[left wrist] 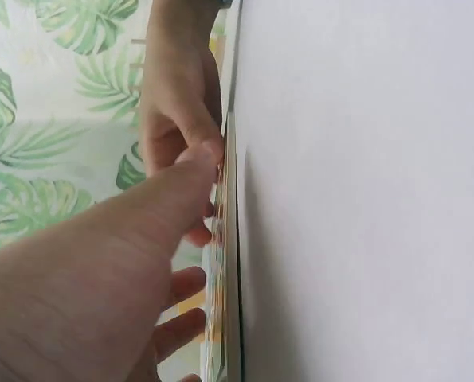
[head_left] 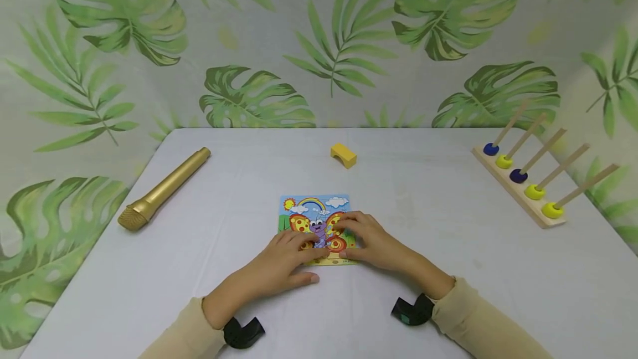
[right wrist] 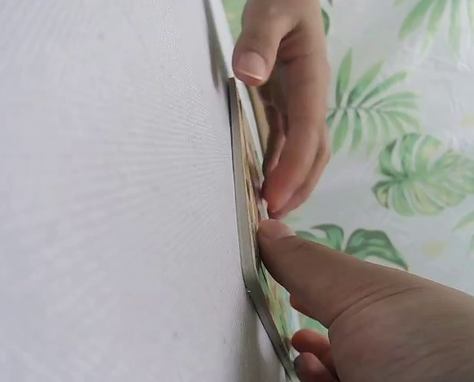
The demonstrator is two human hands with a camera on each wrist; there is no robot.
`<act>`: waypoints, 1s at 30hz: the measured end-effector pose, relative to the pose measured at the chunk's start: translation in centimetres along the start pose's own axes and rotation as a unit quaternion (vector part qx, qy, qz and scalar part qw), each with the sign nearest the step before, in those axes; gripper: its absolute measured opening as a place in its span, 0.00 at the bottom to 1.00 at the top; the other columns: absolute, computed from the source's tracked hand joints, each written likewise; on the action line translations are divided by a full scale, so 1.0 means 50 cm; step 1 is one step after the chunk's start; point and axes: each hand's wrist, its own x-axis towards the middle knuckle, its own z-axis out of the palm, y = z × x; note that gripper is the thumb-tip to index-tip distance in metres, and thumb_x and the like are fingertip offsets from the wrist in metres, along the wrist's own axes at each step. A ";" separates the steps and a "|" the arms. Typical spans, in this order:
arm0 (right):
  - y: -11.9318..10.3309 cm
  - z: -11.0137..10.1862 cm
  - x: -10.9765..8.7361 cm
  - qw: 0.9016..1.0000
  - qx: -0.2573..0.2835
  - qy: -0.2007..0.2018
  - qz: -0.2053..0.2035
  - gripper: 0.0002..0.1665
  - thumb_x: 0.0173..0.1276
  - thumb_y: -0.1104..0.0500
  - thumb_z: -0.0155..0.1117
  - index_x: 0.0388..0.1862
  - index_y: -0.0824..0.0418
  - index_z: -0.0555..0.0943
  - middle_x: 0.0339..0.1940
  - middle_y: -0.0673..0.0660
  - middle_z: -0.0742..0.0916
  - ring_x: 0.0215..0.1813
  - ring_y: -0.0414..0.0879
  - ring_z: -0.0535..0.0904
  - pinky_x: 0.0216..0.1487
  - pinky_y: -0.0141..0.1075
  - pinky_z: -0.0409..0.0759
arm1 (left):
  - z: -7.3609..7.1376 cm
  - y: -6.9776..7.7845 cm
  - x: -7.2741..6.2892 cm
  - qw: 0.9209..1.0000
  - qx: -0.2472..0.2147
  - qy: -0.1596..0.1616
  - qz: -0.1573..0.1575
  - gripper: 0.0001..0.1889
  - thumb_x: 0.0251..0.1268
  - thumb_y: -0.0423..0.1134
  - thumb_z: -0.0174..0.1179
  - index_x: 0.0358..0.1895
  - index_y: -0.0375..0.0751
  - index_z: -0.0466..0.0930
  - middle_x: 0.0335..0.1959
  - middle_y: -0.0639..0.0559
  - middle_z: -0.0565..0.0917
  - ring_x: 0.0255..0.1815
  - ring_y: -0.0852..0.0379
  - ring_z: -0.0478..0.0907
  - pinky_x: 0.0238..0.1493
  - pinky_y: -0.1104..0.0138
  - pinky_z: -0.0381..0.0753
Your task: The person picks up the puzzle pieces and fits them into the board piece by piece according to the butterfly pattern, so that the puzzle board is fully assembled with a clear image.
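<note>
A flat butterfly picture puzzle (head_left: 319, 226) lies on the table in front of the person, its rainbow and clouds along the far edge. Over its lower left part reaches the left hand (head_left: 279, 262), fingers bent loosely and the index fingertip on the picture; its thumb sticks out past the near edge. From the other side, the right hand (head_left: 379, 244) rests spread fingertips on the right wing, with its thumb near the bottom edge. The right wrist view shows that thumb (right wrist: 292, 251) against the top face of the thin board (right wrist: 240, 175). Neither hand lifts anything.
Behind the puzzle stands a yellow arch block (head_left: 344, 155). A gold microphone (head_left: 164, 190) lies at the left, near the table's edge. At the right is a wooden peg stand (head_left: 518, 187) with upright rods and blue and yellow beads. Leaf-print cloth (head_left: 349, 43) hangs behind the white table (head_left: 249, 170).
</note>
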 end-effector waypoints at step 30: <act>0.027 -0.077 -0.095 0.988 -0.085 -0.077 0.099 0.49 0.50 0.38 0.65 0.66 0.59 0.62 0.69 0.65 0.57 0.65 0.65 0.55 0.57 0.60 0.58 | 0.006 -0.010 0.063 0.988 0.040 -0.092 -0.117 0.44 0.55 0.69 0.45 0.69 0.44 0.53 0.69 0.44 0.51 0.67 0.45 0.50 0.63 0.50 0.50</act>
